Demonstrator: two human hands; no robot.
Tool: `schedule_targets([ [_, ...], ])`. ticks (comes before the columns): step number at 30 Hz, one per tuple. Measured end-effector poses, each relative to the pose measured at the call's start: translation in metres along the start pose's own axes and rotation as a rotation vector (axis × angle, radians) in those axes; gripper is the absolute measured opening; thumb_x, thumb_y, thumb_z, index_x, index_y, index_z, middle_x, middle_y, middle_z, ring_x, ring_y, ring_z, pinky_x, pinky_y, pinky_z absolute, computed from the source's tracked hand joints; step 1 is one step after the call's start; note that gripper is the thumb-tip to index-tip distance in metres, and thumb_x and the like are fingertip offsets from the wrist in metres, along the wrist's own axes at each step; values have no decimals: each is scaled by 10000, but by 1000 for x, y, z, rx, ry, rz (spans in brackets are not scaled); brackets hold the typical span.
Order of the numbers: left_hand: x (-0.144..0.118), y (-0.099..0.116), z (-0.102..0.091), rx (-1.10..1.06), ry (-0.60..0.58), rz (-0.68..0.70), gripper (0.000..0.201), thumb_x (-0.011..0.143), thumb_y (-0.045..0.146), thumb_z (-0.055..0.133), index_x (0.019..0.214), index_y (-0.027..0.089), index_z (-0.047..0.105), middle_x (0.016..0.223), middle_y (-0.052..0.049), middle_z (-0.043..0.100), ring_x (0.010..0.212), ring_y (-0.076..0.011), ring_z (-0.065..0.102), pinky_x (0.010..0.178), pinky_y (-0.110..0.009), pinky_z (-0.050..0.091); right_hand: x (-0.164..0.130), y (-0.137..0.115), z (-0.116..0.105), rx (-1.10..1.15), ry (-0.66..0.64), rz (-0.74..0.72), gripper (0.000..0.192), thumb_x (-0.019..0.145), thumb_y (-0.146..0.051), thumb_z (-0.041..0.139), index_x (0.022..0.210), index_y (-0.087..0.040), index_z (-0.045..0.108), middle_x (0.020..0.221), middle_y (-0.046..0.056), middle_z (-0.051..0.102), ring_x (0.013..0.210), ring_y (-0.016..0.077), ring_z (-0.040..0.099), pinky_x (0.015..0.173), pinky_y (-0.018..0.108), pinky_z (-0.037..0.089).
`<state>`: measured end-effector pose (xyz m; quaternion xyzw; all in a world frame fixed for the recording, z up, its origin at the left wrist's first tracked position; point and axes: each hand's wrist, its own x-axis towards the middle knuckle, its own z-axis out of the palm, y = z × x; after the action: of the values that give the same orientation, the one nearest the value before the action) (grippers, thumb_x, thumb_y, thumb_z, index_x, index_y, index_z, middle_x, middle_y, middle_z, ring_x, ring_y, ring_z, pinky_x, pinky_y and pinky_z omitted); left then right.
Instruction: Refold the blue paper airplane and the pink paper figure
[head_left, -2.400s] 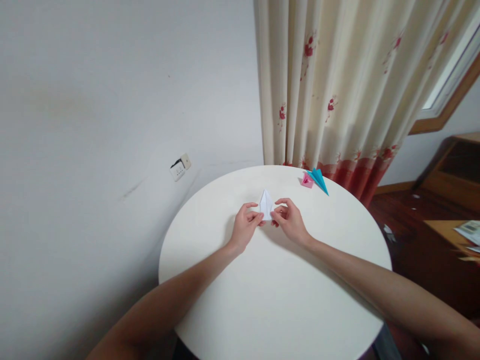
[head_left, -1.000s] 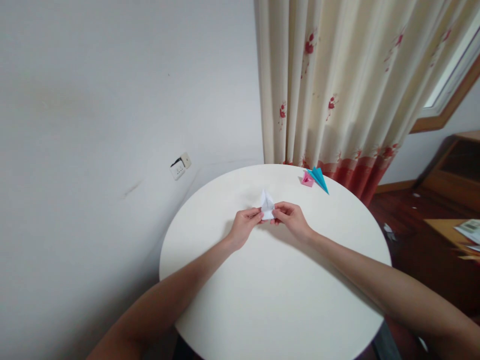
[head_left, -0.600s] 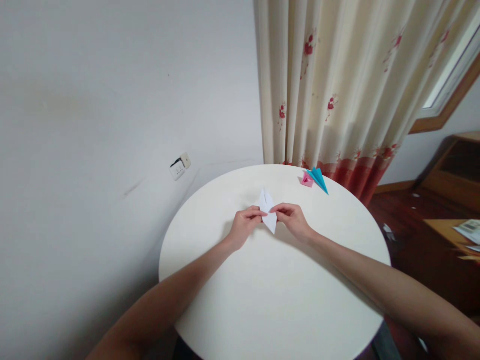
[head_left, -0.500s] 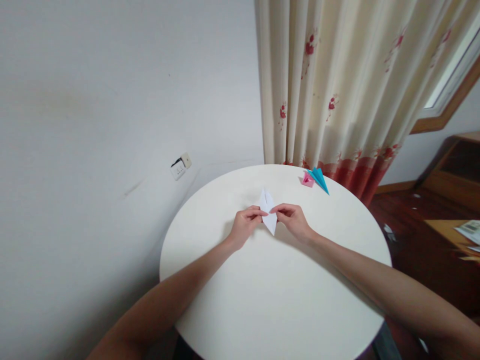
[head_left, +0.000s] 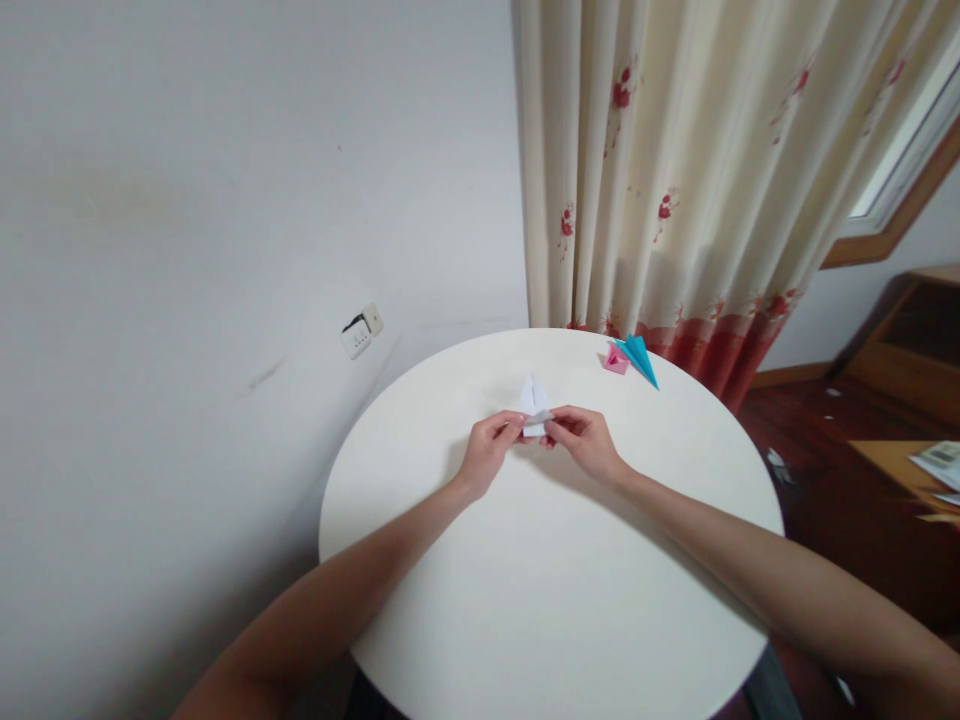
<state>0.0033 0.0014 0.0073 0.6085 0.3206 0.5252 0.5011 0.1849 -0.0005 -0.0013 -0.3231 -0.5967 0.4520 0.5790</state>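
Observation:
A small folded white paper (head_left: 533, 400) rests on the round white table (head_left: 555, 590), its point aimed away from me. My left hand (head_left: 491, 450) pinches its near left edge with thumb and fingers. My right hand (head_left: 585, 440) pinches the near right edge. Both hands meet at the paper's lower part, and that part is hidden under my fingertips.
A pink folded paper (head_left: 614, 360) and a teal paper plane (head_left: 637, 359) lie at the table's far right rim. A cream curtain with red flowers (head_left: 675, 170) hangs behind. A wall socket (head_left: 360, 333) sits on the left wall. Wooden furniture (head_left: 900, 330) stands at the right.
Half a second ago a lower pointed flap of the white paper hung toward me between my hands; now that flap is folded up out of sight and my fingertips press together on the paper.

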Motion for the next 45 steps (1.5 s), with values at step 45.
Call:
schedule_targets([
  [45, -4, 8, 8, -54, 67, -79, 388, 636, 415, 884, 848, 119, 748, 843, -79, 757, 745, -234, 731, 839, -447, 611, -1, -7, 2, -61, -23, -7, 290, 776, -469, 735, 828, -186, 701, 691, 28, 689, 590, 162, 634, 566, 287, 520],
])
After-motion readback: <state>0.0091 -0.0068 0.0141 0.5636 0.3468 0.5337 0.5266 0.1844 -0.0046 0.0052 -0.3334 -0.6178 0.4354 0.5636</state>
